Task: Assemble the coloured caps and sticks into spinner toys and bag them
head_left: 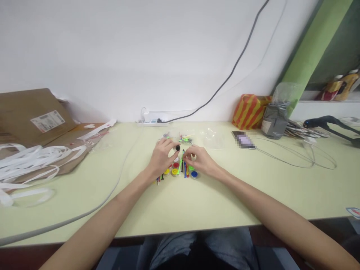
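Observation:
My left hand (163,155) pinches a small round black piece (178,148) between thumb and forefinger, just above the table. Close beside it, my right hand (198,159) has its thumb and fingers pressed together over a cluster of small coloured plastic sticks (185,170); what they hold, if anything, is too small to name. Round discs lie under and between the hands: a yellow disc (174,171), a red disc (176,165), a blue disc (194,174) and a green disc (191,168). More coloured pieces (185,139) lie just behind the hands.
A clear plastic bag (212,138) lies behind my right hand. White strapping (42,161) and cardboard (30,112) fill the left side. A power strip (152,123) rests against the wall. Rightward are a phone (244,140), a striped bag (249,111) and a grey pouch (274,120).

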`<state>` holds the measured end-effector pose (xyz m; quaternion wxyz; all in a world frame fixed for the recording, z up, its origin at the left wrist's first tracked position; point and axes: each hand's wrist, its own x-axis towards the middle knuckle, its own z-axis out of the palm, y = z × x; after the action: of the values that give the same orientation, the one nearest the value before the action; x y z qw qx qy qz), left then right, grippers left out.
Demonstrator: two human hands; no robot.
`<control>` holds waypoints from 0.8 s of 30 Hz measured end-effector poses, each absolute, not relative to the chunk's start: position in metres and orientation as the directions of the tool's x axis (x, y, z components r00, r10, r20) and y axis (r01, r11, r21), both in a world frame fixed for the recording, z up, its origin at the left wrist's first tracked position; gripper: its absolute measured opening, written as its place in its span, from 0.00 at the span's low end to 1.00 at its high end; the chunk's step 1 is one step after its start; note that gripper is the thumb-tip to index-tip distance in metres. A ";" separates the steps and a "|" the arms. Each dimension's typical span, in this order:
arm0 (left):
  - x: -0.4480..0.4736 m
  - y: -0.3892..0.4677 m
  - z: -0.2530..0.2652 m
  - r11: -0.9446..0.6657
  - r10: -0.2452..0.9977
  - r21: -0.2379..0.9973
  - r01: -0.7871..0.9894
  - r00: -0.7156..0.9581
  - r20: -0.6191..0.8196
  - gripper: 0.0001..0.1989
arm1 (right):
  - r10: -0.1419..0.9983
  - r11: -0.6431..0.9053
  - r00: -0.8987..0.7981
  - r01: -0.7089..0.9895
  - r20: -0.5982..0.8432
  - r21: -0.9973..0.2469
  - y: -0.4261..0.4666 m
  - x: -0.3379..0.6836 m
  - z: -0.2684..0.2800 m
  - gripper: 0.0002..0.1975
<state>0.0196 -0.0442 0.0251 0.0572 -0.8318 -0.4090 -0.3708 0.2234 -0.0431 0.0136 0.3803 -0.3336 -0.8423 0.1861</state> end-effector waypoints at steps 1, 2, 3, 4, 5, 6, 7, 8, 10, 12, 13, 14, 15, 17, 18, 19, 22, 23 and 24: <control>0.020 -0.045 0.026 -0.664 0.632 0.196 0.722 0.401 0.663 0.09 | 0.714 0.696 -0.477 0.409 0.512 -0.590 -0.042 0.224 0.012 0.07; 0.021 -0.045 0.027 -0.668 0.626 0.185 0.721 0.410 0.663 0.09 | 0.726 0.683 -0.465 0.396 0.507 -0.613 -0.041 0.225 0.011 0.07; 0.021 -0.046 0.028 -0.671 0.622 0.176 0.720 0.418 0.662 0.09 | 0.738 0.667 -0.453 0.382 0.500 -0.640 -0.040 0.226 0.010 0.06; 0.022 -0.047 0.028 -0.673 0.620 0.170 0.720 0.423 0.661 0.09 | 0.753 0.648 -0.441 0.366 0.489 -0.668 -0.039 0.227 0.009 0.05; 0.023 -0.047 0.029 -0.675 0.618 0.166 0.718 0.429 0.658 0.09 | 0.768 0.626 -0.431 0.352 0.474 -0.696 -0.038 0.228 0.008 0.05; 0.023 -0.048 0.030 -0.677 0.618 0.164 0.717 0.434 0.656 0.09 | 0.784 0.602 -0.423 0.339 0.455 -0.723 -0.037 0.229 0.008 0.04; 0.023 -0.048 0.030 -0.679 0.618 0.163 0.716 0.437 0.654 0.09 | 0.799 0.576 -0.419 0.326 0.432 -0.750 -0.037 0.229 0.007 0.04; 0.023 -0.048 0.030 -0.681 0.617 0.162 0.714 0.440 0.653 0.10 | 0.812 0.550 -0.416 0.312 0.409 -0.775 -0.036 0.229 0.007 0.04; 0.023 -0.048 0.029 -0.686 0.613 0.158 0.710 0.448 0.651 0.10 | 0.832 0.507 -0.413 0.290 0.371 -0.812 -0.036 0.228 0.005 0.05; 0.022 -0.047 0.027 -0.694 0.608 0.152 0.704 0.460 0.647 0.11 | 0.847 0.480 -0.395 0.282 0.355 -0.831 -0.036 0.228 0.004 0.06; 0.021 -0.047 0.026 -0.696 0.608 0.149 0.702 0.466 0.643 0.11 | 0.853 0.474 -0.382 0.280 0.356 -0.835 -0.036 0.228 0.004 0.06; 0.021 -0.047 0.026 -0.697 0.610 0.147 0.702 0.472 0.637 0.10 | 0.856 0.475 -0.368 0.278 0.364 -0.835 -0.036 0.228 0.005 0.07; 0.020 -0.046 0.025 -0.696 0.614 0.146 0.703 0.477 0.629 0.10 | 0.854 0.484 -0.357 0.275 0.379 -0.831 -0.037 0.228 0.005 0.07; 0.020 -0.047 0.025 -0.692 0.620 0.141 0.708 0.483 0.618 0.09 | 0.837 0.527 -0.329 0.268 0.437 -0.807 -0.040 0.229 0.009 0.08; 0.020 -0.048 0.025 -0.690 0.622 0.138 0.711 0.484 0.616 0.09 | 0.825 0.554 -0.308 0.266 0.475 -0.789 -0.042 0.230 0.011 0.08; 0.020 -0.048 0.026 -0.687 0.624 0.137 0.713 0.483 0.615 0.09 | 0.812 0.579 -0.277 0.268 0.514 -0.770 -0.044 0.231 0.014 0.08; 0.021 -0.050 0.027 -0.681 0.629 0.149 0.717 0.468 0.621 0.07 | 0.776 0.627 -0.154 0.293 0.612 -0.721 -0.051 0.235 0.024 0.08; 0.022 -0.051 0.027 -0.683 0.627 0.156 0.714 0.463 0.626 0.07 | 0.764 0.637 -0.123 0.301 0.634 -0.710 -0.053 0.236 0.026 0.08; 0.022 -0.051 0.027 -0.688 0.623 0.164 0.707 0.459 0.633 0.08 | 0.753 0.645 -0.099 0.307 0.650 -0.700 -0.054 0.237 0.028 0.08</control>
<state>0.0224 -0.0514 0.0275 0.0613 -0.8520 -0.3903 -0.3436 0.2368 -0.0543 0.0280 0.5593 -0.3713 -0.7138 0.1994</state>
